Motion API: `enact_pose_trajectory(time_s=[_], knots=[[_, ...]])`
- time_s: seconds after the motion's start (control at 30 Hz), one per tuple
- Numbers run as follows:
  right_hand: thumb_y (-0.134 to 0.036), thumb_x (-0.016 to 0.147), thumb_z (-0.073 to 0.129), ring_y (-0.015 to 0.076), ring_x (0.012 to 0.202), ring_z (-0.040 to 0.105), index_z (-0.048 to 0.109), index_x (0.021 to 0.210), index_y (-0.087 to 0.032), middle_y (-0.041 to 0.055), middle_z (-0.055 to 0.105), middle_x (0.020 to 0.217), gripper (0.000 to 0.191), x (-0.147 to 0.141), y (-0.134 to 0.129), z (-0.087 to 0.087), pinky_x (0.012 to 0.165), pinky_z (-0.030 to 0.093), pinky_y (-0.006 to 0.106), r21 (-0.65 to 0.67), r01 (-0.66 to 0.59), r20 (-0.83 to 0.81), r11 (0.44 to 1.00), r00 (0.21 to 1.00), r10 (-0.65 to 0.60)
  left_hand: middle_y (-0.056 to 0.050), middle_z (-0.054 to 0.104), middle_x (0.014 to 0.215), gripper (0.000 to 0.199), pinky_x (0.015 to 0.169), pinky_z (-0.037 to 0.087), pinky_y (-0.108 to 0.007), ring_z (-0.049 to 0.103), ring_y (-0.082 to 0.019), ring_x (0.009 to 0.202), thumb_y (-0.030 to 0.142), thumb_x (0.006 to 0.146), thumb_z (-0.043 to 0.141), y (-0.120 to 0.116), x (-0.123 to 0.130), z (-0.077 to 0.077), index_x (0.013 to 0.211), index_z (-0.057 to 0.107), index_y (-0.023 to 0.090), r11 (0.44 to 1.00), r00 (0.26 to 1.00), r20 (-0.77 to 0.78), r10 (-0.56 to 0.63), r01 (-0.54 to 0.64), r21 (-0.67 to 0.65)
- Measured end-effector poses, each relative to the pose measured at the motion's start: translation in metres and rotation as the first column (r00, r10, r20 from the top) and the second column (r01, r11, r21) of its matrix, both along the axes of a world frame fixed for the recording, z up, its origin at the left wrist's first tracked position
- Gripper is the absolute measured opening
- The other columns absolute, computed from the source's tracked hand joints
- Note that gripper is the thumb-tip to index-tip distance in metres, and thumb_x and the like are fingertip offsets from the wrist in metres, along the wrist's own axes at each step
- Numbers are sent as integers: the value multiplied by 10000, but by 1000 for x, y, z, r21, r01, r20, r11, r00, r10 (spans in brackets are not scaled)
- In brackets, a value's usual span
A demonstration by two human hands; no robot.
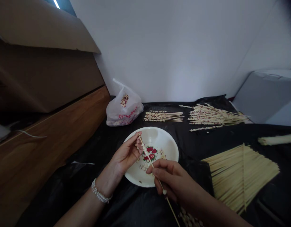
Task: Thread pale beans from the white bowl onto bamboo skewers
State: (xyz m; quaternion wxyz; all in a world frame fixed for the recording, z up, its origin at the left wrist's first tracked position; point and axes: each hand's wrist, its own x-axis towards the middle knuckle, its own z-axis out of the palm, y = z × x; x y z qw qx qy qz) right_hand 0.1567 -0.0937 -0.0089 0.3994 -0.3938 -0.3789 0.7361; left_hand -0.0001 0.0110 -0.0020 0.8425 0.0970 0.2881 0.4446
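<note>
My right hand (169, 176) grips a thin bamboo skewer (151, 161) slanting across the bowl, its lower end running toward me. Several small whitish pieces (144, 148) are threaded near its upper end, and one more sits below my right fingers. At the skewer's tip, my left hand (130, 153) has its thumb and fingers curled together, with small pale pieces by the fingertips. Both hands are over a white bowl (170, 142) with a red and green printed bottom. Loose whitish pieces, some with reddish skin, lie inside it.
Behind the bowl are a plastic bag (124, 110) of similar pieces and a row of threaded skewers (163, 116). A larger heap of threaded skewers (209, 116) lies farther right. Bare skewers (244, 173) are spread at right on black sheeting (190, 145). A cardboard box (46, 69) stands left.
</note>
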Motion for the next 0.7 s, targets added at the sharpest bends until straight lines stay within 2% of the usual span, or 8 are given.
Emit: enact_pose_trajectory(time_s=[0.2,0.37,0.53,0.7], knots=[[-377,826,636,19,295,279,606,834,-175,-66,553,477,205,0,-1,1,319,116,197,24,14,18,1000,1000,-15,1,539,660,127,485,477,-125,546,-56,549,114,927,505,-3,1,3,910,629,93,999,999,2,-32,32,-9],[-353,855,616,15,296,282,615,833,-177,-58,569,499,177,-1,-3,0,324,121,200,42,10,1,999,1000,-10,26,534,641,74,502,476,-129,528,-46,539,111,879,578,-4,-1,2,921,639,116,997,995,-70,-69,72,38],[-347,868,602,18,297,289,616,849,-174,-58,568,498,175,-1,-3,-3,328,130,199,44,17,9,999,1000,-18,7,552,636,71,496,462,-141,530,-54,528,97,871,583,-3,-1,0,886,652,89,996,994,-79,-75,78,39],[-354,849,604,19,294,282,596,830,-171,-61,565,493,184,-3,-2,-1,322,120,199,30,23,3,999,1000,-23,-3,557,605,105,465,447,-159,511,-61,486,84,883,559,-4,2,1,858,660,71,994,978,-200,-58,75,77]])
